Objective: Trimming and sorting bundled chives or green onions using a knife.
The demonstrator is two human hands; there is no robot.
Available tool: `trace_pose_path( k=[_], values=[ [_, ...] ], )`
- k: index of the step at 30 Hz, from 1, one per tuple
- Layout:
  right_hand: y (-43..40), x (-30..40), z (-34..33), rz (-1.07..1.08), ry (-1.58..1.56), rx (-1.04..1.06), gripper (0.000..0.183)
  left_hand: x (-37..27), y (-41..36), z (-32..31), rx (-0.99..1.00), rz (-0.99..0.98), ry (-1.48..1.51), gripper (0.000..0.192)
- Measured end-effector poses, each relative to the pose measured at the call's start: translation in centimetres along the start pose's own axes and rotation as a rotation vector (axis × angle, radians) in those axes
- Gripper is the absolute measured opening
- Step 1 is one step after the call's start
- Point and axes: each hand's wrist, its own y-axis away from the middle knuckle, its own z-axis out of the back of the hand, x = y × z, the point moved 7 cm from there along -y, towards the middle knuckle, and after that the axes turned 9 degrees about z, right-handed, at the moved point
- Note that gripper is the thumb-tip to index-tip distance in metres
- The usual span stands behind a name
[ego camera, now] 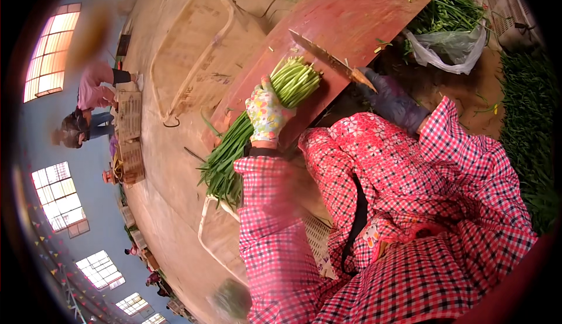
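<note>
My left hand (266, 111), in a white glove with a colourful print, grips a thick bundle of green leafy stalks (295, 80), perhaps garlic chives. Its pale cut ends lie over the red board (351, 21), and the dark leaves (228, 155) hang past the board's near left edge. My right hand (390, 97) wears a dark glove and is closed around the handle of a long-bladed knife (322, 53). The blade slants over the board, apart from the bundle's cut ends. Small stalk trimmings (377, 50) are scattered on the board.
A large plastic crate (197, 56) stands left of the board, another crate (215, 236) below it. At upper right, a clear plastic bag (452, 51) lies by loose greens (448, 5). More greens (527, 135) pile along the right. A person (94, 91) bends over stacked crates (129, 117) far left.
</note>
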Motion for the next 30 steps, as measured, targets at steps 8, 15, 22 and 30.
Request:
trace_pose_path(
  k=[8,15,22,30],
  values=[
    [0.8,2.5,0.0,0.008,-0.007,-0.06,0.037,-0.6,1.1,1.6,-0.139,-0.029,0.063,0.082],
    [1.5,3.0,-1.0,0.06,0.012,0.025,0.043,-1.7,0.6,0.4,0.003,0.024,-0.026,0.086],
    [4.6,7.6,1.0,0.341,0.074,-0.235,0.047,-3.5,-0.4,0.4,0.116,-0.015,-0.023,0.096],
    [5.3,7.4,-0.8,0.189,0.121,-0.031,0.061,-2.4,-0.1,0.1,0.012,-0.093,0.198,0.094]
  ],
)
